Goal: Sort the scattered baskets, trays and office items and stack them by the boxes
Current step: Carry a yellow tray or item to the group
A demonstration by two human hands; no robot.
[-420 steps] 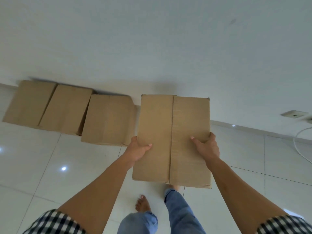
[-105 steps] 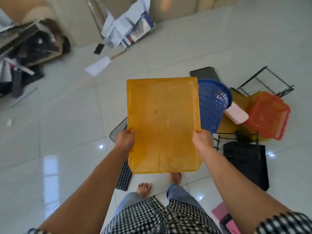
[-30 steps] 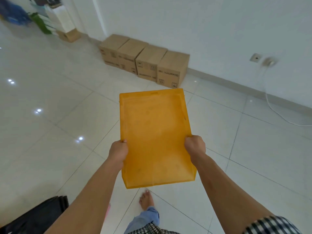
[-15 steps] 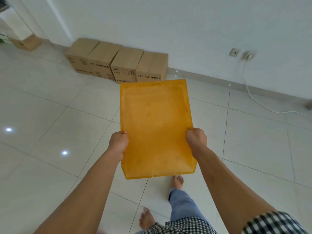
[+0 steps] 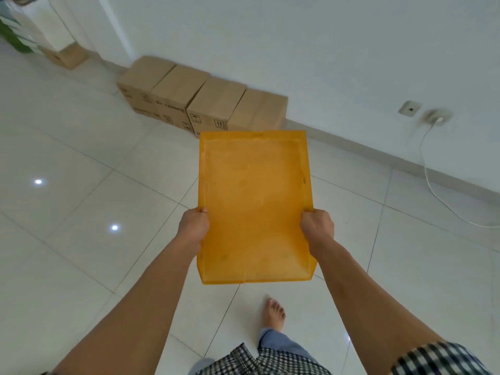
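Tray (image 5: 254, 196) is in the air over the floor (image 5: 81, 163), tilted, short of the boxes (image 5: 208, 104) by the wall. Left grip (image 5: 193, 228) and right grip (image 5: 317, 228) each clasp a long side rim, toward the near end. Judged thin plastic: light, fairly stiff, slick. Take it by both rims.

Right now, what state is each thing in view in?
orange tray: empty, carried in the air.
left hand: grips the tray's left edge.
right hand: grips the tray's right edge.
cardboard boxes: closed, lined up side by side.
white cable: plugged into the wall socket.
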